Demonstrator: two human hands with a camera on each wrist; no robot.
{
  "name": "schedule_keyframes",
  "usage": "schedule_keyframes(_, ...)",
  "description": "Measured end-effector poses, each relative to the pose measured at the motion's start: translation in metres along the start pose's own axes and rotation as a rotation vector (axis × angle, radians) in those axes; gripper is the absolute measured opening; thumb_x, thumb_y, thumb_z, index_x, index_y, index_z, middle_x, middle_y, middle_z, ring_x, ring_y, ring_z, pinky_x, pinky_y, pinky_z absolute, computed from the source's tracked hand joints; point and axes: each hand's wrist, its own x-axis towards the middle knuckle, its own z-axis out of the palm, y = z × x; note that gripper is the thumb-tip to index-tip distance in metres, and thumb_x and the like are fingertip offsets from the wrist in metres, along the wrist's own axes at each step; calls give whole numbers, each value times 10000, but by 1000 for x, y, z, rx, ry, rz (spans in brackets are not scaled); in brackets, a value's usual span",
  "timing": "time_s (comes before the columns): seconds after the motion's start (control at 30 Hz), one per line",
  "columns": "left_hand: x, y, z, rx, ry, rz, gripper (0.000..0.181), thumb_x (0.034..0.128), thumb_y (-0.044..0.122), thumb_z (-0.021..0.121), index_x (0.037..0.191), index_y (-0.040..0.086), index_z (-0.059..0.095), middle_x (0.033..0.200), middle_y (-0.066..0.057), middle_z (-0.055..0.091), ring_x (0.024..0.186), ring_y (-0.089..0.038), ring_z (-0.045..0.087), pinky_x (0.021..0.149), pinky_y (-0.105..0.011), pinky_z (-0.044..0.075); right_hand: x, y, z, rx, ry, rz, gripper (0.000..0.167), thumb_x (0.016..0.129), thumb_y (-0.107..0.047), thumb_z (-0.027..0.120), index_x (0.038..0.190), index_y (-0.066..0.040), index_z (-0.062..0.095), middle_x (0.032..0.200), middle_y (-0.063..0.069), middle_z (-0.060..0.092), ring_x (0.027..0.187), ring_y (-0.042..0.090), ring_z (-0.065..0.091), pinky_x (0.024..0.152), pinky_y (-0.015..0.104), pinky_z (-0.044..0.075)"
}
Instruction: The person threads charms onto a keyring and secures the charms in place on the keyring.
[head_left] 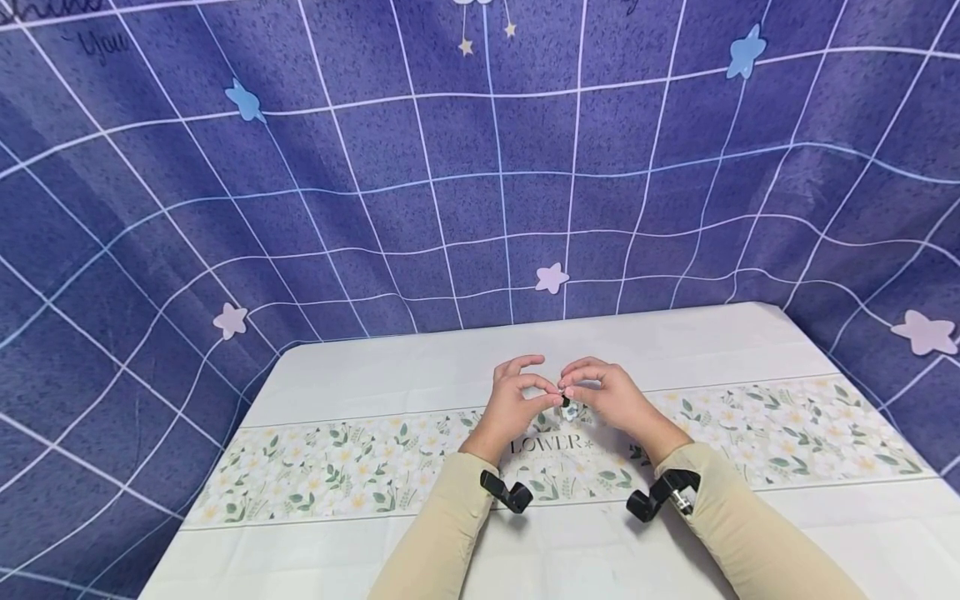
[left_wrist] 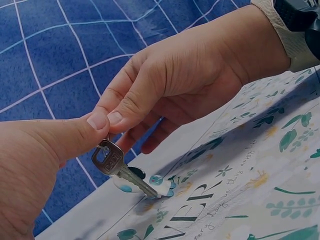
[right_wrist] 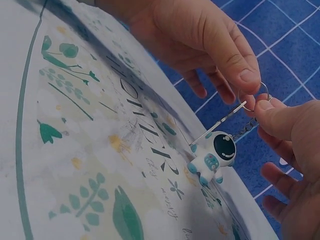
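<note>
Between both hands hangs a key ring, a thin metal split ring seen best in the right wrist view. The left hand pinches one side of it between thumb and forefinger. My right hand pinches its other side, near where a short chain joins. A silver key hangs from the ring, its blade slanting down. At the chain's end dangles a small white astronaut figure with a black visor and teal details, just above the table. Fingertips hide part of the ring.
A white tablecloth with a floral band and lettering covers the table under the hands. Behind and beside it hangs a blue curtain with a pale grid and stars. Black straps sit on both wrists.
</note>
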Motion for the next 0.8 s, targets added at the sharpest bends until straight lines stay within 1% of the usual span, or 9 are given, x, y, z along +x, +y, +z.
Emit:
schedule_keyframes(0.13,0,1,0,3,-3,-5,115,827,218,830,828,115,779,1425,-57,548,1399,-335,306,1143,-593,231,1,7,-1,-19,-8,-13,78,885,-11,738,942,-55,767,1116,120,684,1132,335,598,1042,589,428)
schedule_keyframes(0.33,-1,2,0,13,-16,-25,118,836,232,821,830,123,778,1436,-30,538,1410,-312,294,1145,-591,239,0,5,-1,-70,-18,-74,81,885,-1,730,912,-75,752,1080,116,679,1095,347,601,1019,599,415)
schedule_keyframes(0.43,-1,1,1,6,-20,-45,117,843,232,817,830,123,776,1436,-13,540,1414,-297,293,1151,-575,239,0,5,0,-88,-17,-93,86,880,0,730,900,-82,744,1066,109,677,1087,345,596,1022,597,399)
schedule_keyframes(0.53,-1,1,2,-32,-11,-67,106,857,203,812,828,110,769,1411,-15,561,1402,-290,316,1148,-564,245,0,5,1,-96,-10,-98,101,884,5,725,883,-96,735,1060,97,673,1084,332,587,1024,587,396)
schedule_keyframes(0.63,0,2,5,-84,12,-95,113,869,179,805,817,91,755,1359,-21,591,1373,-287,351,1136,-557,259,-1,4,2,-91,-3,-103,107,896,2,715,881,-103,730,1074,90,668,1095,319,578,1020,570,410)
schedule_keyframes(0.8,-1,5,8,-149,42,-145,142,886,174,791,799,80,730,1281,-11,613,1332,-264,375,1115,-544,277,-2,4,4,-76,17,-121,84,910,6,703,916,-69,741,1093,90,680,1100,305,601,1015,536,442)
